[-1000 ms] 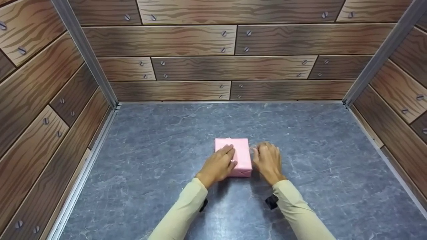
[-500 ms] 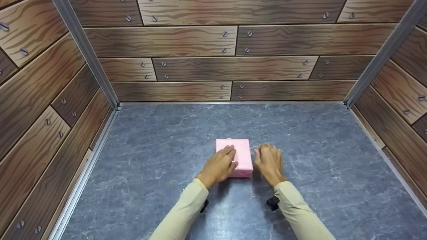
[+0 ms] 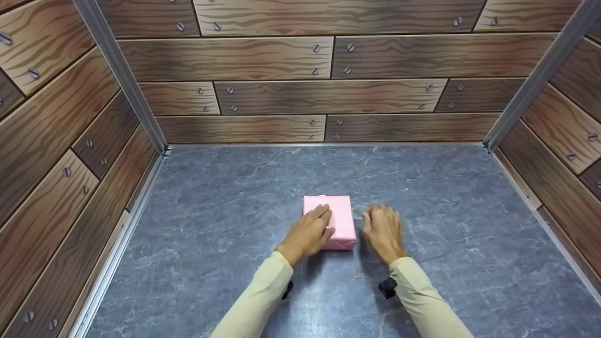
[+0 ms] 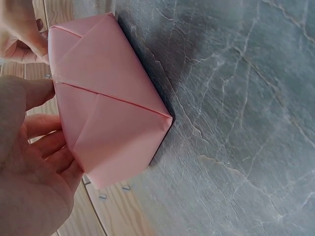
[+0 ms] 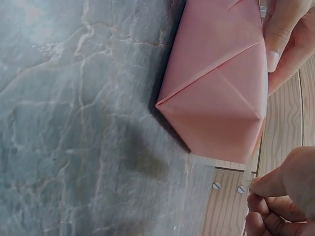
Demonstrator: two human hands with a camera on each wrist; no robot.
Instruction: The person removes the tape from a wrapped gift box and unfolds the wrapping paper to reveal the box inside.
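A box wrapped in pink paper (image 3: 342,218) lies flat, with folded flaps on its near end. My left hand (image 3: 306,234) rests on its top left part, thumb and fingers spread over the paper. Just right of the box, my right hand (image 3: 384,232) has its fingers curled, with thumb and forefinger pinching the end of a strip of clear tape (image 5: 248,169). In the right wrist view the strip runs from the box's edge to the fingertips. Under the left thumb, a small shiny patch (image 4: 58,78) shows at the box's top edge.
The box lies on a grey marbled tabletop (image 3: 225,202). Walls printed with wooden planks (image 3: 272,96) close off the back and both sides, with metal rails (image 3: 117,244) along the edges. A tiny white speck (image 3: 406,189) lies right of the box.
My right hand has moved slightly right and toward me, widening its gap from the box. The left hand and the box have stayed in place.
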